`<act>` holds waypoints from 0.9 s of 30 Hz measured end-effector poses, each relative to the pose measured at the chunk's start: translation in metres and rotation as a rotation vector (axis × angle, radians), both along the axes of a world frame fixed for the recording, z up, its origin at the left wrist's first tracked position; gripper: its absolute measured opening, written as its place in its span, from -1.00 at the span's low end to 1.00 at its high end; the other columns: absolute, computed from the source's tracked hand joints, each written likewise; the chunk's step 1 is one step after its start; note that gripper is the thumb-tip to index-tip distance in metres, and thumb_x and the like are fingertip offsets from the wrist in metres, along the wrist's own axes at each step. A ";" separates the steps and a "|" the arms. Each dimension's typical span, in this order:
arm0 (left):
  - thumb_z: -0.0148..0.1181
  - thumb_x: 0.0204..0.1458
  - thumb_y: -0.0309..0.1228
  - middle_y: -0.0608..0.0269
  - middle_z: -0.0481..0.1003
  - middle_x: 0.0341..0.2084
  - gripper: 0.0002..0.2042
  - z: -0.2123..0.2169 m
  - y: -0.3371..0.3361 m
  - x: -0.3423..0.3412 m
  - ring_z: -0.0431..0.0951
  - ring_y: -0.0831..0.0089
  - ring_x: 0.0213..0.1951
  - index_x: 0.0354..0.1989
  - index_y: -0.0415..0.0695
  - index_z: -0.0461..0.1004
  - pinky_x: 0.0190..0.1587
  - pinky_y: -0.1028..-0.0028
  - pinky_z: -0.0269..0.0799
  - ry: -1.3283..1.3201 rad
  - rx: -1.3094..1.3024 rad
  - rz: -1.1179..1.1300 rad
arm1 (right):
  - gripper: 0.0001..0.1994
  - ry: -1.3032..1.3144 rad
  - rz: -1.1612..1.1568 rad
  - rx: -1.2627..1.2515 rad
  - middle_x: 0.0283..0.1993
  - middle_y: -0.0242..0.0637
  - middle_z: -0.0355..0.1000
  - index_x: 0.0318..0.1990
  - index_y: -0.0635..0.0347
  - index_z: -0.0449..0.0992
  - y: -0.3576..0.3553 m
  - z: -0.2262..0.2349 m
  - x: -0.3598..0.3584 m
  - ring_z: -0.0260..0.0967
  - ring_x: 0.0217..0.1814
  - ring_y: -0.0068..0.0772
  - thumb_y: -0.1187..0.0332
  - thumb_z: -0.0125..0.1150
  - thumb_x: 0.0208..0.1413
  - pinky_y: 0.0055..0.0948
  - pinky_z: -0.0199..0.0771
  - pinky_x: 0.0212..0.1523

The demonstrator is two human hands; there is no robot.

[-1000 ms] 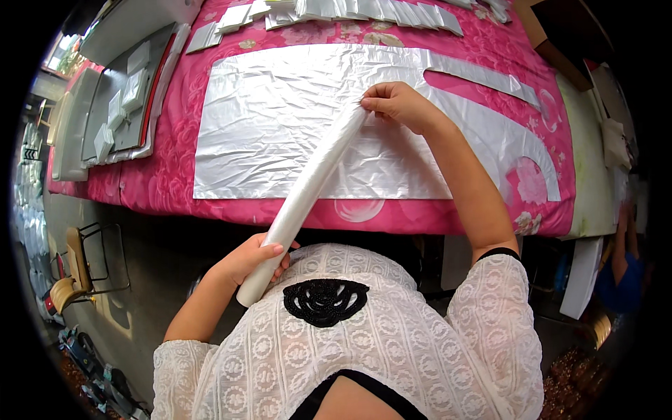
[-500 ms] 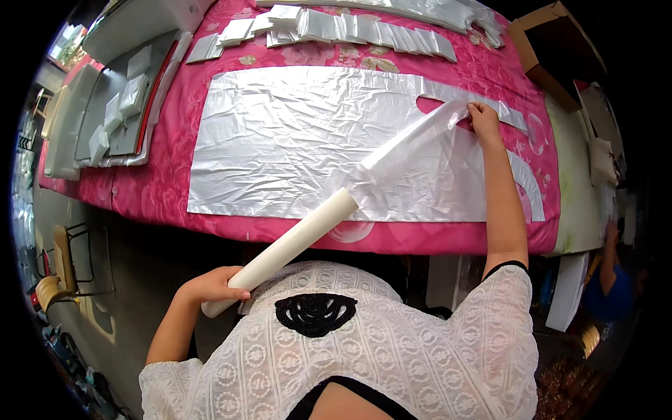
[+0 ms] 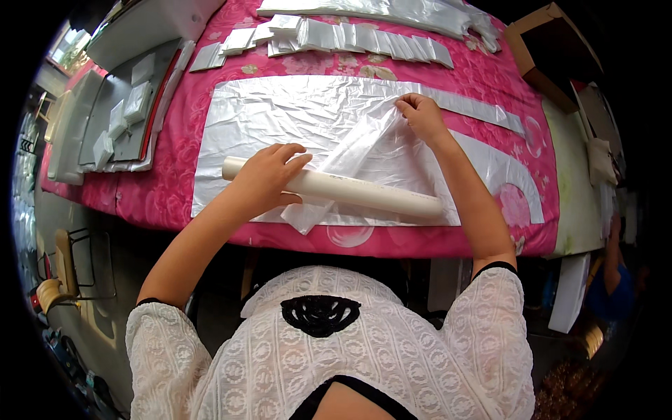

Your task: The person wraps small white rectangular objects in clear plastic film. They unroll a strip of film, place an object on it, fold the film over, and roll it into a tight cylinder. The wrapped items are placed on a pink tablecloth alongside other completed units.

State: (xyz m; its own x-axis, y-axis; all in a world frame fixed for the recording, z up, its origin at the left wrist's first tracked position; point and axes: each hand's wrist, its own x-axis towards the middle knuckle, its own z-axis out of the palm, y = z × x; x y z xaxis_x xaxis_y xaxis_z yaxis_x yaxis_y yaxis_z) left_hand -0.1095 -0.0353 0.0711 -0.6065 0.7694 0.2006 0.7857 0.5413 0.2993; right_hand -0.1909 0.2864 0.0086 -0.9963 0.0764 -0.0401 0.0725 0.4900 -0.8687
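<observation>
A large silvery plastic bag [image 3: 280, 105] with cut-out handles at its right lies flat on the pink cloth. My right hand [image 3: 423, 119] is closed, pinching the bag's thin film between thumb and fingertips and lifting it into a fold. A long white tube [image 3: 378, 196] rests slantwise across the near part of the bag, its left end higher than its right. My left hand [image 3: 266, 178] straddles the tube near that left end, fingers above it and thumb below. A loose corner of film sticks out under the tube, toward me.
A row of small folded plastic packets [image 3: 329, 35] lies along the far side, before a long stack of silvery film [image 3: 371, 8]. At left, a grey tray [image 3: 129, 133] holds several packets. An open cardboard box [image 3: 553, 42] stands far right. A chair [image 3: 63, 266] is at lower left.
My left hand has brought the tube up from the table's near edge onto the bag, turning it more crosswise. My right hand has pulled the pinched film leftward.
</observation>
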 end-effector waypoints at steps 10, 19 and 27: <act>-0.03 -0.01 0.09 -0.06 0.11 0.21 -0.25 -0.052 0.002 0.043 0.05 0.12 0.28 0.17 -0.34 0.14 0.29 0.16 -0.13 -0.032 -0.127 -0.252 | -0.80 -0.049 -0.026 -0.023 -0.34 -0.31 0.50 -0.24 0.31 0.52 -0.006 -0.004 -0.008 0.38 -0.34 -0.53 0.35 0.13 0.06 -0.51 0.38 -0.30; -0.04 -0.06 0.18 -0.18 -0.03 0.26 -0.18 -0.064 0.028 0.093 -0.06 0.00 0.30 0.22 -0.26 0.09 0.28 0.09 -0.16 -0.059 -0.139 -0.057 | -0.67 0.344 0.349 0.342 -0.13 -0.21 0.43 -0.03 0.17 0.45 -0.079 0.028 0.110 0.37 -0.13 -0.21 0.35 0.16 0.01 -0.32 0.35 -0.10; 0.04 -0.08 0.12 -0.15 -0.07 0.28 -0.16 -0.063 0.034 0.102 -0.13 0.01 0.33 0.25 -0.28 0.02 0.30 0.13 -0.20 -0.074 -0.133 -0.049 | -0.57 0.285 0.086 0.655 -0.13 -0.26 0.42 0.08 0.07 0.39 -0.018 0.023 0.134 0.35 -0.13 -0.14 0.30 0.17 -0.01 -0.27 0.35 -0.11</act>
